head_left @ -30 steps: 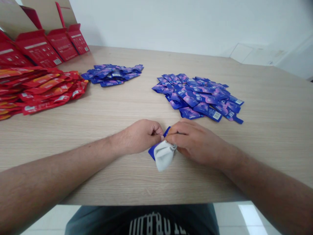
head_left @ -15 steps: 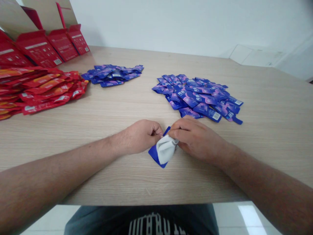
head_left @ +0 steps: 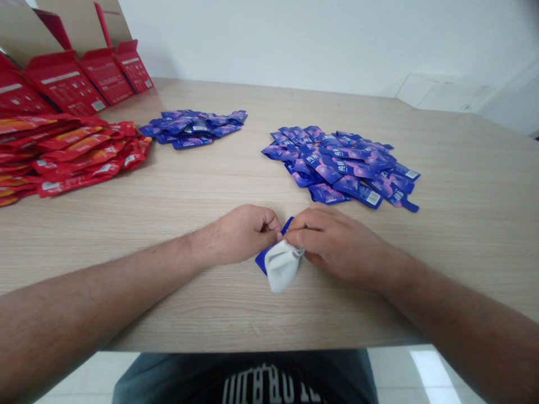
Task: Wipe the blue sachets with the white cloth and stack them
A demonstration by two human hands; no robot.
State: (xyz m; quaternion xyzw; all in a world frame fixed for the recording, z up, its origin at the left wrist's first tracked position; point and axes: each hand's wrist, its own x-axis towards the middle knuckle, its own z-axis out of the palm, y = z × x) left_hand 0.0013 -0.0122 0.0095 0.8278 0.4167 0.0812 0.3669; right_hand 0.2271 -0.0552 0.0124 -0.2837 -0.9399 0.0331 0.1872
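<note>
A pale wood-grain table (head_left: 202,314) stands against a plain white wall (head_left: 295,39). Near its front edge, a blue packet (head_left: 261,260) lies between the person's two hands, partly covered by a pale grey cloth (head_left: 281,272). The right hand (head_left: 337,241) has its thumb and fingers closed on the bunched cloth, which hangs toward the person. The left hand (head_left: 248,234) meets the packet's side, thumb and forefinger together; whether they pinch its edge I cannot tell. Just beyond the right hand spreads a large pile of blue-and-purple packets (head_left: 337,165). Farther off, beyond the left hand, sits a smaller blue pile (head_left: 193,130); to its left, red-and-orange packets (head_left: 80,154) lie before open red boxes (head_left: 67,84).
</note>
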